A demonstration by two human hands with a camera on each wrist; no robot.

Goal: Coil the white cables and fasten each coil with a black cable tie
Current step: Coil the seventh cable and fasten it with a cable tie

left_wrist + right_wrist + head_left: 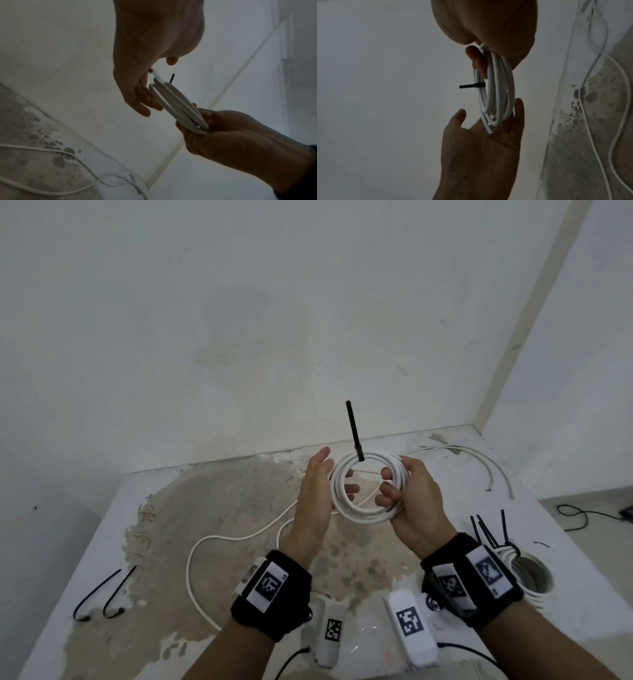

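White cable coil (368,486) up in air, my right hand (409,501) curled round 3 o'clock side, left hand (317,494) flat against 9. Black cable tie (354,430) at 12. Feels light, springy; reckon grab beside tie.

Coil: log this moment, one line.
coil: tied, tie on | right hand: grips coil | left hand: flat against coil
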